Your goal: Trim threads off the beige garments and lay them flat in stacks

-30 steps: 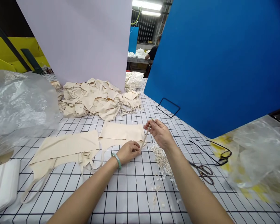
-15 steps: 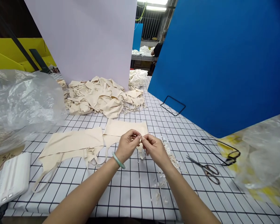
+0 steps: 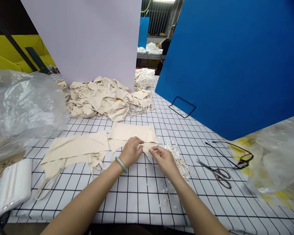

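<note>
Where the two hands meet over the grid-lined white tablecloth (image 3: 142, 195), the left hand (image 3: 131, 151), a pale green bangle (image 3: 121, 164) on its wrist, lies knuckles-up with its fingers curled narrow onto the near corner of a flat beige fabric garment piece (image 3: 132, 133); whether they actually pinch the cloth cannot be told, since the fingertips are hidden under the hand. Just to the right of those fingers, the right hand (image 3: 163, 158) has thumb and forefinger drawn close together on the same corner of the cloth, apparently nipping its edge; the other fingers are loosely bent. The garment piece itself lies spread on the table, running away from the fingertips, and a second flat beige piece with thin straps (image 3: 75, 151) lies just to the left of the left hand, its edge meeting the first. Beside the right hand's outer fingers sits a small heap of white paper-like scraps (image 3: 178, 158), with stray bits trailing along the forearm; well to the right of that lie a pair of dark metal scissors (image 3: 217, 173). Beyond the fingertips, farther up the table, a large pile of crumpled beige fabric pieces (image 3: 105, 101) rests against a white upright board (image 3: 88, 36); a blue upright board (image 3: 235, 58) stands to the right of both hands; crinkled clear plastic sheeting (image 3: 22, 104) lies far to the left.
</note>
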### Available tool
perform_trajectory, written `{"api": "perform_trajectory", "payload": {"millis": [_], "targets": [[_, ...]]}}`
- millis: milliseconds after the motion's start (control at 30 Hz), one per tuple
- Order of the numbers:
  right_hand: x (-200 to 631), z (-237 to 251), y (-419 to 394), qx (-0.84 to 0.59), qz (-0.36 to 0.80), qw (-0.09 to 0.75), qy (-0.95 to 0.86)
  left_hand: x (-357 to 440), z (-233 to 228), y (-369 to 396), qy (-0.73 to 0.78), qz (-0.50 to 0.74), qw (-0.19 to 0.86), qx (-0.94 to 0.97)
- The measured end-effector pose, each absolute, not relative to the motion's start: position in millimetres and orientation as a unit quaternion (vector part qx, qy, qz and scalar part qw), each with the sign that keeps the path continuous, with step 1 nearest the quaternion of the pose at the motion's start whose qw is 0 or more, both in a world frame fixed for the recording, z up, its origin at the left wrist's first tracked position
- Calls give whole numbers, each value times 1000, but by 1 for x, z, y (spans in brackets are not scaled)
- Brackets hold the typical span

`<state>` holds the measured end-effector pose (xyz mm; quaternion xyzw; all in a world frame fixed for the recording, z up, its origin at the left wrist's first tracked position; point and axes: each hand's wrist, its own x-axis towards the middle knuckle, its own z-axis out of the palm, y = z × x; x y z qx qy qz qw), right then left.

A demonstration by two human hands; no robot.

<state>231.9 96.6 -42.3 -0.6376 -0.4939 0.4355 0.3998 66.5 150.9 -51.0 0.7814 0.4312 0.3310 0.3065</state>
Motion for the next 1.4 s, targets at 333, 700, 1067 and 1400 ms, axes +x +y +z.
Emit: {"api": "perform_trajectory", "payload": {"millis": [333, 700, 1067, 1400], "targets": [[220, -59, 134, -684, 455, 362, -441, 76, -83, 204, 396, 269, 252, 841], [217, -60, 159, -689, 470, 381, -400, 73, -82, 215, 431, 294, 323, 790], [208, -64, 163, -652, 533, 397, -365, 73, -82, 218, 447, 306, 358, 761], [209, -64, 172, -653, 556, 410, -312, 71, -82, 218, 434, 303, 357, 770]]}}
